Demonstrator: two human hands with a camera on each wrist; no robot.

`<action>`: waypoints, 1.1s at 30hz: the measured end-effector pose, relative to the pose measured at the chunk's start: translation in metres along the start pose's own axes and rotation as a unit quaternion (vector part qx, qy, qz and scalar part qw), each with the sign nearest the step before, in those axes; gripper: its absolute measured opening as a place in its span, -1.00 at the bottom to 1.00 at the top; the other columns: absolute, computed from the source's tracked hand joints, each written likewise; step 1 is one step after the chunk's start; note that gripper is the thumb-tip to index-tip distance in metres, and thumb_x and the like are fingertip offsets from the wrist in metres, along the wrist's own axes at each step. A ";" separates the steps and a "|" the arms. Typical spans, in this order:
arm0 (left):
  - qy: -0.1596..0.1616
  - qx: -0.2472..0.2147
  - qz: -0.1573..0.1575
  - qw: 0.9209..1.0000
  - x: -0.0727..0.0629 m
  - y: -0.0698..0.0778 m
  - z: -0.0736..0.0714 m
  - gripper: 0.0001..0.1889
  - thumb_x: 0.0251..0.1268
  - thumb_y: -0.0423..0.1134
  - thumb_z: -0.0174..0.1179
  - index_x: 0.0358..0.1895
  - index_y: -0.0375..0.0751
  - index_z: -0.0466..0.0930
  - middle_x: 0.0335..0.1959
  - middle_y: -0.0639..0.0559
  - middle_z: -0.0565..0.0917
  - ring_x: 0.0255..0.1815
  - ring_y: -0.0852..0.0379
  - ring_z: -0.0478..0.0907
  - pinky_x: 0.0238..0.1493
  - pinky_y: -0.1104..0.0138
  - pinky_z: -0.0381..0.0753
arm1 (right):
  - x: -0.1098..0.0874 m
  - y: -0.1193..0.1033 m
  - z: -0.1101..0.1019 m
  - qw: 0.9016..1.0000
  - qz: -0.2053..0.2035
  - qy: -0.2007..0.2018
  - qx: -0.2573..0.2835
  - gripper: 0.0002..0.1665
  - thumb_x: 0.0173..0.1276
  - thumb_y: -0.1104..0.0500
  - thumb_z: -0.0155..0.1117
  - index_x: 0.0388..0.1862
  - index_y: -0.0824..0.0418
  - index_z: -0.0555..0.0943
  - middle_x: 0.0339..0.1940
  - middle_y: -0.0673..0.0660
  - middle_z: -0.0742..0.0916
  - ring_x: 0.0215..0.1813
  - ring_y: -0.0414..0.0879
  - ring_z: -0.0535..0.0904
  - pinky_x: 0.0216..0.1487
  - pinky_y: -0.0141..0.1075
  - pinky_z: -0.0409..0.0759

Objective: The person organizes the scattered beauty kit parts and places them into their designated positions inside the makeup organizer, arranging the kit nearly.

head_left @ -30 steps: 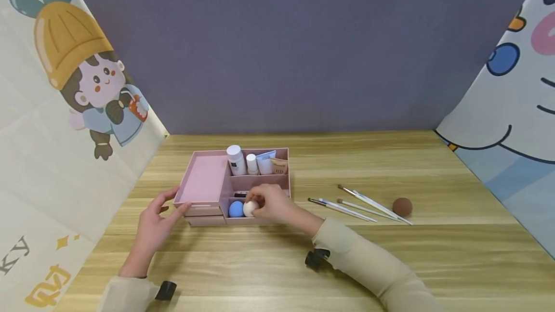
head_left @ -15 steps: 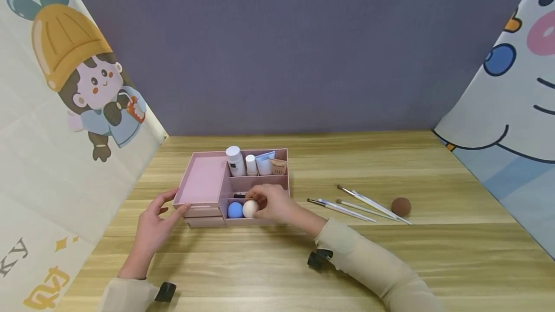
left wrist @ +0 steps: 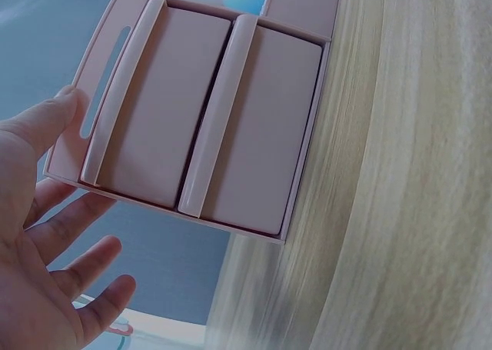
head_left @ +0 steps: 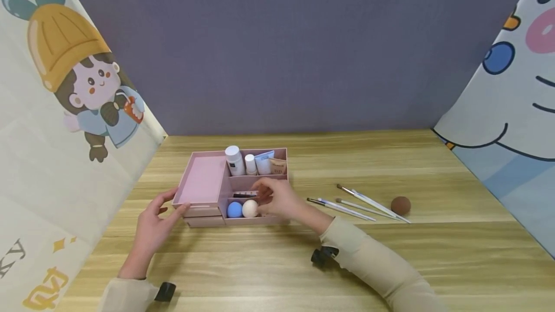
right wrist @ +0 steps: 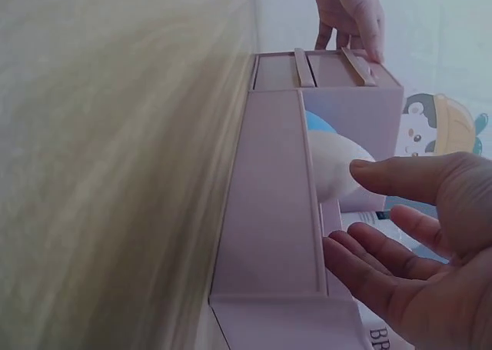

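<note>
A pink desk organizer stands on the table, two drawers on its left side and open compartments on its right. My left hand grips its front left corner, thumb on the front panel and fingers at the side. In the front compartment a blue makeup sponge sits beside a cream makeup sponge. My right hand hovers over that compartment, just right of the cream sponge. In the right wrist view its thumb and fingers are spread, with nothing between them.
White bottles and small tubes stand in the back compartment. A dark slim item lies in the middle one. To the right, several makeup brushes lie near a brown makeup sponge. A grey panel rises behind the table.
My right hand has let go of the cream sponge, parted its fingers and drawn slightly right. The sponge stays beside the blue one. My left hand keeps its place on the organizer.
</note>
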State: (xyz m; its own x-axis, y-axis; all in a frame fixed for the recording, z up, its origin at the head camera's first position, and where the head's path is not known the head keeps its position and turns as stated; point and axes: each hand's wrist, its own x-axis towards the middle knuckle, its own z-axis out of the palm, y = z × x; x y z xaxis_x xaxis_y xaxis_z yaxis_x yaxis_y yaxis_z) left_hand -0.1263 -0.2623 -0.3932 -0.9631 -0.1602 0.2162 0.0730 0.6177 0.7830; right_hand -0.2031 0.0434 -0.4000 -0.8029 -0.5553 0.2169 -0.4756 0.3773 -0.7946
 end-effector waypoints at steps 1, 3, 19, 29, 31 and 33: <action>0.000 0.001 0.000 1.000 0.000 0.000 0.000 -0.42 0.38 -0.11 0.29 0.34 -0.37 0.41 0.32 -0.35 0.46 0.30 -0.24 0.36 0.20 -0.02 0.33 | -0.001 0.000 -0.001 1.000 0.003 0.002 0.006 -0.44 0.01 0.43 0.56 0.03 0.34 0.60 -0.23 0.19 0.71 -0.15 0.02 0.66 -0.16 -0.34 0.68; -0.001 0.003 0.001 1.000 0.000 0.000 0.000 -0.41 0.39 -0.10 0.29 0.34 -0.37 0.40 0.32 -0.35 0.46 0.30 -0.23 0.36 0.20 -0.01 0.33 | -0.002 0.001 -0.004 1.000 0.008 0.005 0.019 -0.45 0.02 0.44 0.55 0.04 0.33 0.59 -0.20 0.24 0.70 -0.14 0.04 0.65 -0.16 -0.33 0.68; 0.006 0.005 0.007 1.000 -0.001 0.000 0.000 -0.42 0.38 -0.12 0.29 0.33 -0.38 0.42 0.31 -0.35 0.48 0.29 -0.23 0.37 0.17 0.04 0.33 | -0.014 0.010 -0.037 0.998 0.002 0.044 0.033 -0.40 0.01 0.45 0.52 0.09 0.45 0.55 -0.21 0.37 0.70 -0.17 0.23 0.66 -0.17 -0.33 0.68; 0.007 0.004 0.005 1.000 -0.003 0.001 -0.002 -0.43 0.37 -0.12 0.30 0.32 -0.37 0.43 0.29 -0.36 0.49 0.27 -0.23 0.38 0.17 0.00 0.34 | -0.030 0.008 -0.059 0.997 0.016 0.075 0.023 -0.40 0.01 0.45 0.54 0.08 0.43 0.56 -0.25 0.35 0.71 -0.19 0.21 0.68 -0.18 -0.24 0.71; 0.007 0.004 0.005 1.000 -0.003 0.002 -0.002 -0.43 0.37 -0.13 0.30 0.32 -0.37 0.43 0.29 -0.36 0.50 0.28 -0.23 0.38 0.17 0.00 0.34 | -0.033 0.011 -0.064 0.996 0.013 0.080 0.020 -0.39 0.00 0.45 0.55 0.08 0.45 0.56 -0.26 0.35 0.70 -0.21 0.17 0.69 -0.18 -0.25 0.71; 0.006 0.005 0.005 1.000 -0.003 0.002 -0.002 -0.43 0.37 -0.13 0.30 0.32 -0.38 0.43 0.29 -0.36 0.49 0.28 -0.23 0.38 0.17 0.00 0.33 | -0.038 0.014 -0.069 0.996 0.018 0.086 0.015 -0.39 -0.01 0.44 0.56 0.07 0.44 0.55 -0.28 0.31 0.70 -0.22 0.14 0.69 -0.20 -0.28 0.71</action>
State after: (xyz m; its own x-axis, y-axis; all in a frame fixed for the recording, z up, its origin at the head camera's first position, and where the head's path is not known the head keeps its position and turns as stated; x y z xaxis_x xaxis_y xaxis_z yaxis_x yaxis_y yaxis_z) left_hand -0.1223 -0.2619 -0.3912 -0.9593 -0.1629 0.2306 0.0798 0.6271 0.7748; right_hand -0.2045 0.1210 -0.3805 -0.8703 -0.4053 0.2799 -0.4366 0.3716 -0.8193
